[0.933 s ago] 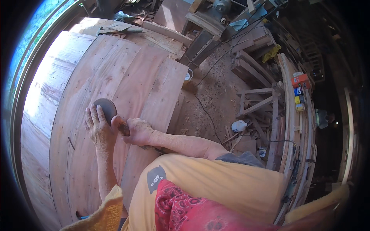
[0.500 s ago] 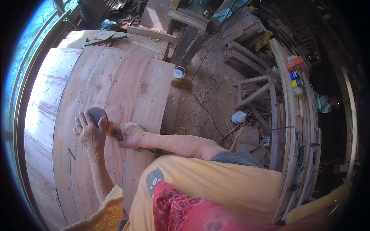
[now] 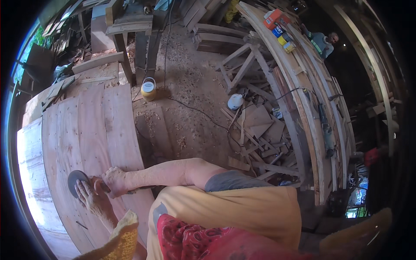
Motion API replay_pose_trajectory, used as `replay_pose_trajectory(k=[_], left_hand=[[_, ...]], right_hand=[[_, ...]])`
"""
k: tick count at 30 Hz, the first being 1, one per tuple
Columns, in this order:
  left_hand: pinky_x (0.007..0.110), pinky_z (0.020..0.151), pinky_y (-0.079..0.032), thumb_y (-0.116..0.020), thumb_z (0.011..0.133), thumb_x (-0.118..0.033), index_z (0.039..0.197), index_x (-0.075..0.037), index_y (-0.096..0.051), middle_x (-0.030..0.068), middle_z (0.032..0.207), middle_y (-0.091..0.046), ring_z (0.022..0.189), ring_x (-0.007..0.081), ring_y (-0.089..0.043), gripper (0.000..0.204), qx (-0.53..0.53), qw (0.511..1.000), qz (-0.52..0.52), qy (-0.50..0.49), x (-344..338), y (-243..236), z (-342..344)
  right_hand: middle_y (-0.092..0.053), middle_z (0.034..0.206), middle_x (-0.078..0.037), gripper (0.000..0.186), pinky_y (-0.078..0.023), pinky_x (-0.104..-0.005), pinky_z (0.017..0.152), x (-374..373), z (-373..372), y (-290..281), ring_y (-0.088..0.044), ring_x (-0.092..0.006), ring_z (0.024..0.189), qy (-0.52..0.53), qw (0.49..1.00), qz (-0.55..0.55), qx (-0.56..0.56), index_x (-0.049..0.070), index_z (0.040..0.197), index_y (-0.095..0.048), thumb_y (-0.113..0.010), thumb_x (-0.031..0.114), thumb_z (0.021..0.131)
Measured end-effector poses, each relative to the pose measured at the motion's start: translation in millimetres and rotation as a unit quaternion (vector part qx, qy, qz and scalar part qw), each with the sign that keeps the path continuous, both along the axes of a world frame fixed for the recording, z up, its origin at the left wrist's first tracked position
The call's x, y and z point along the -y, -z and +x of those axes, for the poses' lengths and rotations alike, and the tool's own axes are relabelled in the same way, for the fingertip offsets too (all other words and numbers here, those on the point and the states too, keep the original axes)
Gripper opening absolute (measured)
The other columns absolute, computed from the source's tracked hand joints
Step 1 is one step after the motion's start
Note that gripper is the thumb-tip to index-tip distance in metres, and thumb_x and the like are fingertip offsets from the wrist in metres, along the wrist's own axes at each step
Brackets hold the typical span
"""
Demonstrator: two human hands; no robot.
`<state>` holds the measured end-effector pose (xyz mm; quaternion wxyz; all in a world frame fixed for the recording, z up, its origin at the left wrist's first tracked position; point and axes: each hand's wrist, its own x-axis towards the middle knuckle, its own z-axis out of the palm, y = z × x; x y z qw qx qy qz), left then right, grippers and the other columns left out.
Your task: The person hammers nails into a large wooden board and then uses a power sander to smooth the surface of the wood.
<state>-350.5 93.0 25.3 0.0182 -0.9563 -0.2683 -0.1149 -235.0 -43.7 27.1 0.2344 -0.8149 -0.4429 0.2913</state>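
Note:
An angle sander with a round dark disc (image 3: pixel 78 183) rests on a broad panel of joined wooden boards (image 3: pixel 93 130) at the left. Wrapped around the sander's body, my right hand (image 3: pixel 115 181) hides most of it. My left hand (image 3: pixel 92 197) holds the tool's head from the near side, its fingers over the disc's edge. Fine dust coats both hands and forearms. A short dark thin rod (image 3: pixel 81 225) lies on the panel just below my left hand.
A yellow bucket (image 3: pixel 148 89) stands on the shaving-strewn floor, near a trailing black cord (image 3: pixel 197 109). A white jug (image 3: pixel 235 102) sits by scrap wood (image 3: pixel 260 121). Long planks (image 3: pixel 299 91) carry tins (image 3: pixel 284 41) at the right; a person (image 3: pixel 321 43) is beyond.
My view has swung to the right, so the panel and both hands appear lower and further left. Both hands still hold the sander, whose disc has turned relative to them.

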Motion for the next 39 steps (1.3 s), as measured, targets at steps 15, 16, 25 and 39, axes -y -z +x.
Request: replay_pose_trajectory(k=[15,16,25,39], left_hand=[[0.059,0.123,-0.033,-0.061,0.105,-0.053,0.154,-0.005,-0.057,0.0208,0.165,-0.047,0.152,0.046,-0.041,0.068,0.105,0.993,0.04,0.035,-7.0,8.3,2.7],[0.059,0.123,-0.033,-0.061,0.105,-0.052,0.153,-0.005,-0.057,0.0209,0.165,-0.047,0.152,0.0462,-0.041,0.068,0.108,0.993,0.042,0.034,-8.2,8.5,2.2],[0.059,0.123,-0.034,-0.064,0.104,-0.052,0.152,-0.005,-0.058,0.0219,0.165,-0.046,0.152,0.0481,-0.041,0.067,0.164,0.984,0.058,0.026,-17.3,-11.1,0.5],[0.063,0.119,-0.035,-0.07,0.1,-0.032,0.134,-0.004,-0.073,0.0125,0.148,-0.066,0.145,0.0376,-0.053,0.045,0.122,0.989,0.08,-0.007,7.4,-15.6,-1.5]], right_hand=[[-0.072,0.114,-0.025,0.069,-0.055,-0.0471,0.097,-7.0,-3.3,15.6,-0.071,-0.0379,0.11,0.002,1.0,-0.027,-0.009,-0.006,0.116,-0.067,-0.083,0.04,0.067],[-0.072,0.114,-0.025,0.07,-0.055,-0.0471,0.097,-6.6,-3.4,14.8,-0.071,-0.0379,0.11,0.003,0.999,-0.031,-0.01,-0.006,0.117,-0.067,-0.083,0.04,0.067],[-0.072,0.115,-0.025,0.069,-0.055,-0.046,0.097,-4.7,-1.4,-0.8,-0.071,-0.0386,0.111,-0.004,0.999,-0.043,0.013,-0.007,0.119,-0.066,-0.08,0.04,0.071],[-0.072,0.118,-0.029,0.068,-0.053,-0.0494,0.105,-3.5,2.7,-17.1,-0.069,-0.0427,0.119,-0.018,0.998,-0.054,-0.005,-0.006,0.12,-0.064,-0.075,0.05,0.083]])
